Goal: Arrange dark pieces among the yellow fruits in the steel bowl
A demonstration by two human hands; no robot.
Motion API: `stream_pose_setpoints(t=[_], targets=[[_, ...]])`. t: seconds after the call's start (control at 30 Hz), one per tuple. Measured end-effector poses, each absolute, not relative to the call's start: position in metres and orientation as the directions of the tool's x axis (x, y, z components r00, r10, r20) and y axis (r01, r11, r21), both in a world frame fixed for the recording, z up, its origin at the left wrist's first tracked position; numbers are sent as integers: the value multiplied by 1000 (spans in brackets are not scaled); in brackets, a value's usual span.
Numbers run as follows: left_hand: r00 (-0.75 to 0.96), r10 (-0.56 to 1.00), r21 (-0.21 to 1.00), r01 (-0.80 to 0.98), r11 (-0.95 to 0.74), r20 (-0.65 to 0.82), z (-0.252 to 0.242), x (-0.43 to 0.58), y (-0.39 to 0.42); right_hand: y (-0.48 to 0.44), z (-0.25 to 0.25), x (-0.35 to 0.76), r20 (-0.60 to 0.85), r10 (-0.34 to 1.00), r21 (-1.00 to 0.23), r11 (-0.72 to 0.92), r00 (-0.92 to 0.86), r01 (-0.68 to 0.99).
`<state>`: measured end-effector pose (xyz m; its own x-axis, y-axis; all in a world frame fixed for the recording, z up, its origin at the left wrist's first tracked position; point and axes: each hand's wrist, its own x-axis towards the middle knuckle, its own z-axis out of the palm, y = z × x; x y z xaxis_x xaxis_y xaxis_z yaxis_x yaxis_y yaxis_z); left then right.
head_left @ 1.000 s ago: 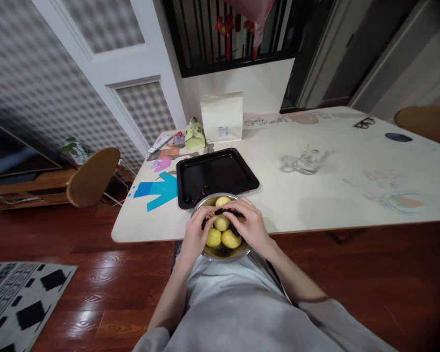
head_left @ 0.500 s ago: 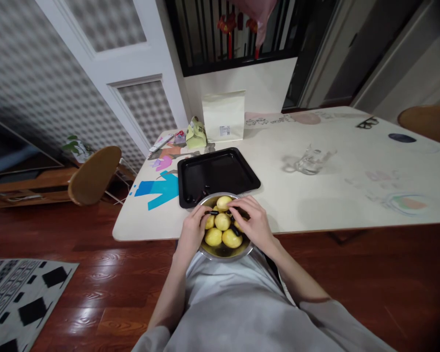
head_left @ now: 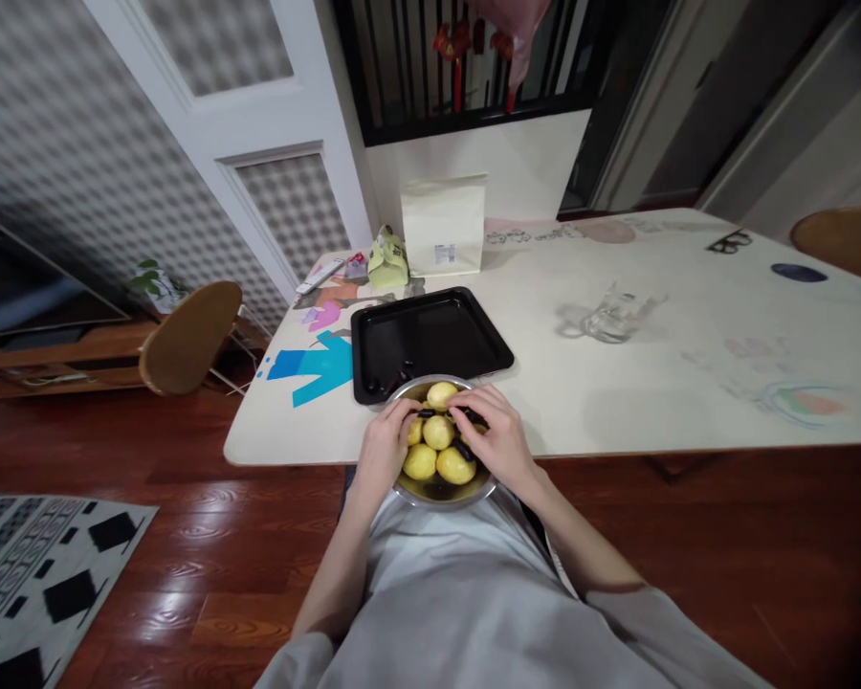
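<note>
Several yellow lemon-like fruits (head_left: 439, 433) lie in a round metal bowl (head_left: 437, 498) at the table's front edge, close to my body. Small black pieces (head_left: 463, 449) rest among the fruits. My left hand (head_left: 385, 442) is at the bowl's left rim, its fingertips pinched on a small black piece (head_left: 426, 412). Over the right side of the bowl, my right hand (head_left: 498, 433) has thumb and fingers closed together near another dark piece, and what they hold is too small to make out. Just behind the bowl is a black tray (head_left: 430, 335) with small dark items in its near left corner.
The white table (head_left: 581, 411) bears a white paper bag (head_left: 445, 225), a green package (head_left: 387, 258), a white remote (head_left: 320, 276), a clear glass object (head_left: 609, 318) and dark glasses (head_left: 730, 241). Wooden-backed chairs stand left (head_left: 190, 337) and far right (head_left: 843, 244).
The view has shifted slightly, so the table and tray appear a little further right. Both hands stay over the bowl, with only small finger movement.
</note>
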<state>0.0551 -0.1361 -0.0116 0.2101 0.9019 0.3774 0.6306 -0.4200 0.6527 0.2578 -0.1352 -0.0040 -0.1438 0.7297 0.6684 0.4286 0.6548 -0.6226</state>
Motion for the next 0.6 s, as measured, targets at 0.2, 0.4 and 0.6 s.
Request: stream_pose_setpoints(t=[0.2,0.4,0.6], targets=[[229,899,653,623,-431,374,-10,56,-137,-135,-5,260,671,728,-619,654,-141,434],[217,892,671,594,-444,398,-8,56,-137,-134,-5,260,671,728,-616,652,-140,442],[88,883,731,526,-434,461,-6,54,-140,-135,-6,260,664,734,-626,649,-140,433]])
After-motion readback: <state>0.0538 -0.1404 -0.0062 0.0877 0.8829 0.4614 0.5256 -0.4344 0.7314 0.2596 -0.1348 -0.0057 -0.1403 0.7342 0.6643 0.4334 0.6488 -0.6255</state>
